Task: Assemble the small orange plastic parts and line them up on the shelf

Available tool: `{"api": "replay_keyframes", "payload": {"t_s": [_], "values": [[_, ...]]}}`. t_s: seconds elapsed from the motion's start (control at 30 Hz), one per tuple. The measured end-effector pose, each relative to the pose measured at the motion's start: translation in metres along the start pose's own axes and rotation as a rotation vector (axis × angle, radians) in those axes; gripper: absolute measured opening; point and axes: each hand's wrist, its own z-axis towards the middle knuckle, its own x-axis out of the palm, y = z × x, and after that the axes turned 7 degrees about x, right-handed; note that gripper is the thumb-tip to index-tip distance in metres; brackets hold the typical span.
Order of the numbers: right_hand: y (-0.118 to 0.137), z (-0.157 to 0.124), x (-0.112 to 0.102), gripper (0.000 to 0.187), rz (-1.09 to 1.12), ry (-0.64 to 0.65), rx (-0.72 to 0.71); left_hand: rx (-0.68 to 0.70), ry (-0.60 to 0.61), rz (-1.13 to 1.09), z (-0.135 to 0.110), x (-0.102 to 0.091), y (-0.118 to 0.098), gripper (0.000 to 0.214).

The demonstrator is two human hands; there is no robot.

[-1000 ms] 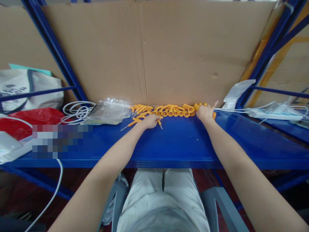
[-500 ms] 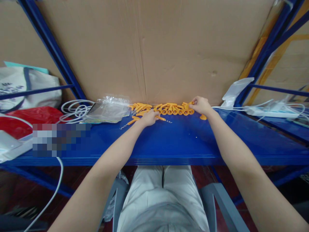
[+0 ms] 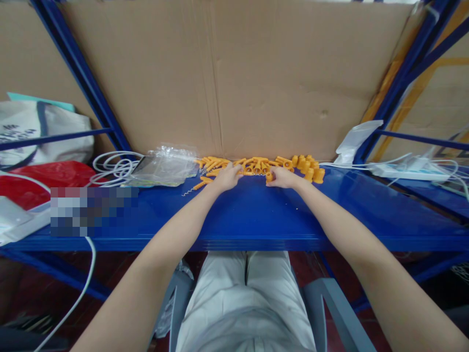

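Observation:
My left hand (image 3: pixel 227 179) is closed around an orange corkscrew, whose thin metal spiral (image 3: pixel 258 174) points right. Facing it, my right hand (image 3: pixel 286 177) pinches a short orange plastic cap (image 3: pixel 270 177) close to the spiral's tip; whether they touch I cannot tell. Just behind the hands lies a row of orange bell-mouthed pieces (image 3: pixel 257 165) with T-shaped tops. More orange corkscrews (image 3: pixel 214 162) are heaped behind my left hand, and a single corkscrew (image 3: pixel 200 184) lies to its left. Several orange caps (image 3: pixel 308 167) stand grouped beyond my right hand.
Clear plastic bags (image 3: pixel 166 166) and a coiled white cable (image 3: pixel 117 168) lie left on the blue table (image 3: pixel 249 215). A red bag (image 3: pixel 54 175) is farther left. Cardboard (image 3: pixel 256 78) closes off the back; a white power strip (image 3: pixel 410 169) sits at right.
My right hand has come left and nearer from the row's right end, now bringing an orange cap beside the corkscrew. The left hand has barely moved. The grouped caps are now uncovered.

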Motion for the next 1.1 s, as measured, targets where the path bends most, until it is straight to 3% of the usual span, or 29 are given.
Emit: {"api": "replay_keyframes", "payload": {"t_s": [0.17, 0.5, 0.67, 0.97, 1.1], "values": [[0.002, 0.004, 0.002, 0.022, -0.118, -0.125, -0.138, -0.003, -0.005, 0.001, 0.000, 0.000, 0.000, 0.030], [0.003, -0.001, 0.000, 0.023, -0.094, -0.127, -0.275, -0.077, -0.033, 0.019, 0.001, 0.004, 0.008, 0.029], [0.006, -0.001, 0.006, 0.027, -0.020, -0.176, -0.378, 0.055, -0.089, -0.025, 0.000, 0.005, 0.002, 0.023], [0.009, -0.001, 0.005, 0.025, 0.159, -0.116, -0.266, 0.122, -0.103, -0.049, -0.002, 0.004, 0.004, 0.021], [-0.001, 0.003, 0.003, 0.046, 0.319, -0.085, -0.195, 0.103, -0.102, -0.047, -0.001, 0.005, 0.005, 0.022]]}}
